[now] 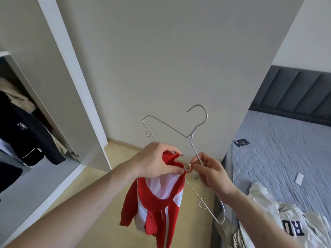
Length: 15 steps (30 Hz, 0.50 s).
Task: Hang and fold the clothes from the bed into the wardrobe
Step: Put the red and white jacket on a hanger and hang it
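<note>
- The room had pale walls and a yellowish floor (100, 178), with a tall white wardrobe door (59, 68) standing open at the left.
- Inside the wardrobe (35, 176), at the far left, a dark jacket (26, 133) hung above a grey shelf.
- The left hand (157, 161) was raised in front of the wall, fingers curled round the collar of a small red and white jacket (157, 208), pinching it just by the zip.
- The jacket hung down from that hand over the floor, not yet on anything.
- The right hand (209, 171) pinched the zip pull at the collar; a thin white wire hanger (192, 144) lay through its fingers.
- The hanger was tilted, its hook pointing up towards the wall and one shoulder reaching down near the bed's edge.
- On the right stood the bed (286, 149) with a grey quilted mattress and dark headboard.
- A cream sweatshirt (293, 228) with dark letters lay crumpled on its near corner.
</note>
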Tool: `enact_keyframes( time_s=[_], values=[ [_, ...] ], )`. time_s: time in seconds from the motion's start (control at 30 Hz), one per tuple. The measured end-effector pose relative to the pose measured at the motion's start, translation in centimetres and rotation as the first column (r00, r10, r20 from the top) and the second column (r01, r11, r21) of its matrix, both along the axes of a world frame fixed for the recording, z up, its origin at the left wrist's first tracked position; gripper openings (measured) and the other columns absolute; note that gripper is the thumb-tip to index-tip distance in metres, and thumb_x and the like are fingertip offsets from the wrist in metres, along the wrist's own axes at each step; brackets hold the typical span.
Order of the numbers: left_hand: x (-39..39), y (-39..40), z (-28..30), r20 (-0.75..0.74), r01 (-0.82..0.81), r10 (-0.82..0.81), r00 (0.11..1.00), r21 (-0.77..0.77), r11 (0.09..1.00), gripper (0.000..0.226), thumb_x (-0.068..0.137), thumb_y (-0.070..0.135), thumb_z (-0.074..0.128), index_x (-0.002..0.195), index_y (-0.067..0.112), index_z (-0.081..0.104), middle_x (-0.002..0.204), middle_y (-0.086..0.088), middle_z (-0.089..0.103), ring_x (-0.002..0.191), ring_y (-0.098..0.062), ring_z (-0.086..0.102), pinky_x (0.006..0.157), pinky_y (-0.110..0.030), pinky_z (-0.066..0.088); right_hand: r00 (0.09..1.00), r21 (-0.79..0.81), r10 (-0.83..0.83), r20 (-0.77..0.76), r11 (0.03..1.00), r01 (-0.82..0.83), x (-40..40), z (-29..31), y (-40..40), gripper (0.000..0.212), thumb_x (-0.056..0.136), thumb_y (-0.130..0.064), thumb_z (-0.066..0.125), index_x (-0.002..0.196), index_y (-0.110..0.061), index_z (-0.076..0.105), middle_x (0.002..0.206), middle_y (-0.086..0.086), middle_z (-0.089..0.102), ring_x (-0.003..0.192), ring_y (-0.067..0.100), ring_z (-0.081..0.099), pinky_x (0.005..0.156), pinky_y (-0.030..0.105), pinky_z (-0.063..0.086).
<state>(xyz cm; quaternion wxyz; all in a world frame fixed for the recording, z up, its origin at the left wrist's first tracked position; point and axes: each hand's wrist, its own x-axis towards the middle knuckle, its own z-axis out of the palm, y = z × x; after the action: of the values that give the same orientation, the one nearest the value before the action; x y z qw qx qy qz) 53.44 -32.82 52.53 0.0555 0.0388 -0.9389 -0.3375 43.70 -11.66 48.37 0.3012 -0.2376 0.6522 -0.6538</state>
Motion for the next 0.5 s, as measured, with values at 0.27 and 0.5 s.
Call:
enact_keyframes(
  time_s=[0.27,0.5],
  values=[
    [0.5,0.6,-0.4,-0.022,0.053,-0.052,0.998,0.003,0.999,0.013,0.081,0.053,0.073,0.088,0.042,0.074,0.081,0.018,0.073,0.078,-0.007,0.067,0.074,-0.037,0.055,0.999,0.015,-0.032,-0.01,0.999,0.032,0.8,-0.2,-0.3,0.018,0.094,-0.001,0.057,0.087,-0.016,0.064,0.077,0.011,0.071,0.046,0.013,0.029,0.041,0.018,0.024],
    [0.8,0.9,-0.5,-0.164,0.111,-0.072,0.984,0.245,0.963,0.007,0.088,0.033,0.078,0.086,0.027,0.075,0.079,0.007,0.074,0.072,-0.013,0.069,0.064,-0.026,0.055,0.986,0.216,-0.134,-0.103,0.964,0.154,1.2,-2.7,-0.5,0.02,0.086,-0.006,0.063,0.073,-0.019,0.07,0.058,-0.011,0.061,0.05,0.0,0.05,0.052,0.013,0.04]
  ],
)
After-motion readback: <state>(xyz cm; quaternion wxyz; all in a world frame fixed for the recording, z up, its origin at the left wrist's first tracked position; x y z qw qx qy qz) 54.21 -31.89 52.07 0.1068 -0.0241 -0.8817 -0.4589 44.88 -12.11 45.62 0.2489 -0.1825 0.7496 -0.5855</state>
